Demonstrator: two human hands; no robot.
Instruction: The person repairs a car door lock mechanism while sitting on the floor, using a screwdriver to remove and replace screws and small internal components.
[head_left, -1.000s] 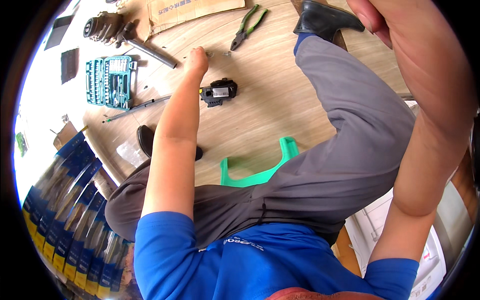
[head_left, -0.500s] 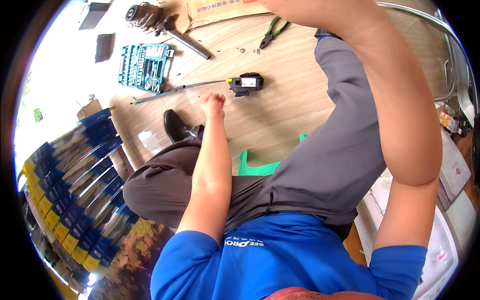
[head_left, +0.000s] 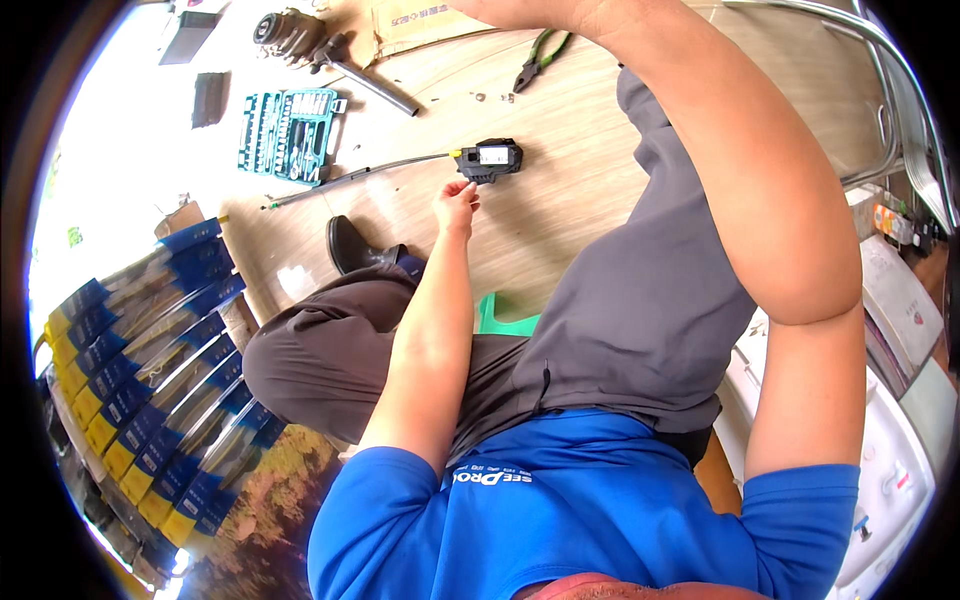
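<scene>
A black plastic unit point(head_left: 489, 160) with a white label lies on the floor, and a long thin cable point(head_left: 380, 164) runs left from its yellow end piece. My left hand point(head_left: 457, 208) is just below the unit, its fingertips at or very near the lower edge. Its fingers are slightly bent, with the thumb apart, and nothing shows in them. My right arm reaches across the upper right. Only part of my right hand point(head_left: 530, 9) is in the picture, at the top edge over a flat piece of cardboard point(head_left: 410, 32); its fingers are out of view.
Left of the unit lies an open teal socket set point(head_left: 291, 135). Beyond it are a metal cylindrical part point(head_left: 288, 32) and a bar-handled tool point(head_left: 372, 84). Green-handled pliers point(head_left: 540, 62) and small metal bits lie farther back. Blue-and-yellow packages point(head_left: 150, 400) hang at left; a green stool point(head_left: 505, 316) is beneath me.
My left hand has moved right and slightly up to the black unit, and its fingers have loosened. My right arm has shifted left at the top of the view.
</scene>
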